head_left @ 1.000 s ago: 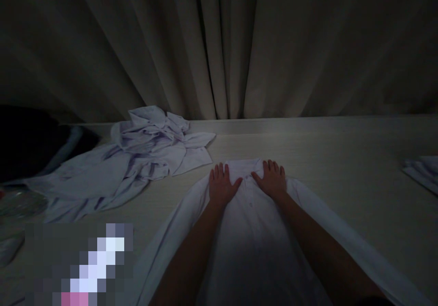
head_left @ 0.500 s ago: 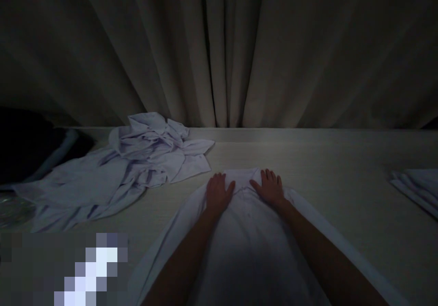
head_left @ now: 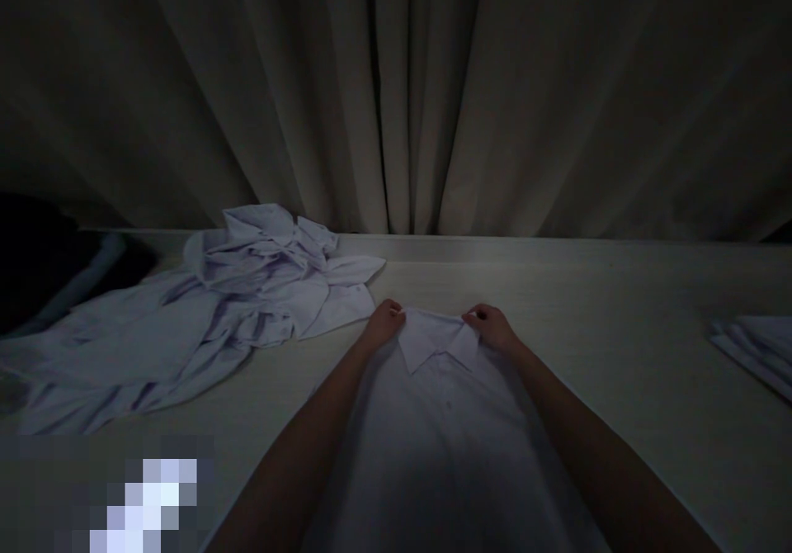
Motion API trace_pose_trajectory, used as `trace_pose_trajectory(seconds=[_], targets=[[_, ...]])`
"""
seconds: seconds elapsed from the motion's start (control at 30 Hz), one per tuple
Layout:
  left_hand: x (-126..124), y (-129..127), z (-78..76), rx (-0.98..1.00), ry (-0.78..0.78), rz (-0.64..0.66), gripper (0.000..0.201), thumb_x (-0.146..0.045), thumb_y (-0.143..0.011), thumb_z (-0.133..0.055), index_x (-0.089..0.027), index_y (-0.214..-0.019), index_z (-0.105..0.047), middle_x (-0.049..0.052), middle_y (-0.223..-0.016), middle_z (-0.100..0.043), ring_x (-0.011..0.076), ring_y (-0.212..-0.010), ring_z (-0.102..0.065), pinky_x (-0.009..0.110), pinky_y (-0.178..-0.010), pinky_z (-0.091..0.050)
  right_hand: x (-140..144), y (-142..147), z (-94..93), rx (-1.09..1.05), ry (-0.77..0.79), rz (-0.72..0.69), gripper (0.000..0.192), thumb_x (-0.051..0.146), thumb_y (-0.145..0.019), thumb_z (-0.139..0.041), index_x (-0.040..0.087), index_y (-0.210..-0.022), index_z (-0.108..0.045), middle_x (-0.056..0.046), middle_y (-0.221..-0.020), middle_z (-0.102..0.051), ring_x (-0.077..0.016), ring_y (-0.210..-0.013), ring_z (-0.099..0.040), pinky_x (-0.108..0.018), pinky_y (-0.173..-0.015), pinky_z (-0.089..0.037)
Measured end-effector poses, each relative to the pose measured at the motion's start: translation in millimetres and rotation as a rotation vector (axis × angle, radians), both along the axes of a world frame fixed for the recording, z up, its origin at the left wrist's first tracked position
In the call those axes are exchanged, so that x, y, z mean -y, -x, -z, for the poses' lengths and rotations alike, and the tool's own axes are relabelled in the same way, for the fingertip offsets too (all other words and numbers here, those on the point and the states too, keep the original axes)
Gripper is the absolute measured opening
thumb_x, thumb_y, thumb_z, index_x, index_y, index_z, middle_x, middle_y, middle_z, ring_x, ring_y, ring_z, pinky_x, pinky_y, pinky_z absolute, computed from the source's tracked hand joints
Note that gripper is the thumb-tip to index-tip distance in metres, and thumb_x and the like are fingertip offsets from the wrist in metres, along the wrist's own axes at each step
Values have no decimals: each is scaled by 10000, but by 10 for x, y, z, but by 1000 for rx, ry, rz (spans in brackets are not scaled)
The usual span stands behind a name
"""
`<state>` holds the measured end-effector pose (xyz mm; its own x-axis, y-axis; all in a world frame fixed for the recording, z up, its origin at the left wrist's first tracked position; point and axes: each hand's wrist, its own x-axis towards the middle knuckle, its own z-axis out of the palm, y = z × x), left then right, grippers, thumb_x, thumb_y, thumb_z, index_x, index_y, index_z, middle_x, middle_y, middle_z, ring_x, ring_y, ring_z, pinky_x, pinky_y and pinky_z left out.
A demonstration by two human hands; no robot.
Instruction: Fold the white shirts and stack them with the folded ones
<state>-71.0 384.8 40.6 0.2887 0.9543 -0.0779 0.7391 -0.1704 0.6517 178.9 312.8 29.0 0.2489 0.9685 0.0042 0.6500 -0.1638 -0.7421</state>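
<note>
Pinching shirt collar, table beyond

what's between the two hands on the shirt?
Head view: the shirt's collar spans between left hand and right hand, each pinching one end.

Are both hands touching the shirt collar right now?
Touching. The head view shows the left hand and the right hand each pinching an end of the collar of the white shirt.

Bare forearms, no sleeves; left hand, right hand ungloved.
</note>
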Motion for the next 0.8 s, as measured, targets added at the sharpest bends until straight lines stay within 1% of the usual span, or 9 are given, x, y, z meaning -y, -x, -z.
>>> trace_pose_trajectory(seconds=[0.07,0.17,0.2,0.33,0.47,0.57,0.67,0.73,0.8], targets=[[-13,16,-15,40,23,52,333,-207,-751,-468,-158,-1061,-580,19,-783,-661,136,-688,-598,238,-617,-442,2,-26,9,-65,-30,32,338,468,-719,-543,158,-801,-649,-37,-707,-660,-152,-650,-588,-263,-601,-443],[-26,4,-67,79,17,133,232,-304,-757,-466,-173,-822,-646,-2,-705,-628,144,-685,-577,241,-606,-419,-4,-21,21,-131,-71,83,381,539,-688,-547,167,-739,-616,-17,-634,-612,-139,-581,-538,-257,-541,-412],[-29,-7,-86,86,5,144,258,-358,-767,-459,-176,-746,-640,-6,-685,-614,145,-683,-566,243,-602,-409,-6,-12,25,-144,-83,96,393,560,-678,-549,173,-721,-605,-7,-609,-588,-134,-561,-517,-255,-527,-400],[-10,-43,-131,75,-59,110,339,-457,-778,-444,-177,-680,-608,-21,-646,-573,136,-666,-531,243,-600,-380,-13,21,52,-163,-113,139,416,606,-655,-555,191,-675,-569,19,-563,-527,-128,-540,-474,-254,-518,-379],[23,-79,-118,24,-109,47,359,-480,-796,-449,-174,-680,-600,-12,-658,-587,135,-661,-541,244,-609,-386,-27,52,87,-133,-111,175,403,598,-675,-545,196,-652,-546,6,-585,-541,-137,-561,-489,-266,-542,-389],[45,-106,-132,-33,-165,-12,362,-478,-830,-423,-172,-760,-604,23,-725,-622,161,-703,-569,271,-650,-418,0,44,52,-94,-111,173,371,554,-713,-538,188,-756,-582,-17,-667,-598,-153,-622,-541,-283,-609,-432],[185,-90,-198,-83,-253,-57,357,-425,-856,-414,-148,-997,-588,107,-974,-653,217,-917,-595,333,-800,-448,190,-47,-40,-62,-128,159,413,511,-758,-521,175,-989,-588,-68,-871,-657,-182,-781,-600,-317,-739,-474],[413,-56,-235,-103,-320,-52,390,-362,-862,-419,-143,-1168,-521,139,-1183,-595,236,-1111,-535,367,-950,-402,446,-134,-74,23,-150,140,454,471,-790,-502,161,-1116,-563,-122,-1064,-637,-222,-971,-587,-368,-874,-454],[731,-37,-232,-151,-388,46,423,-338,-872,-405,-166,-1252,-475,125,-1309,-532,239,-1236,-453,391,-1055,-326,770,-194,-45,231,-159,77,459,413,-834,-457,150,-1200,-541,-158,-1238,-565,-258,-1161,-501,-418,-1001,-378]])
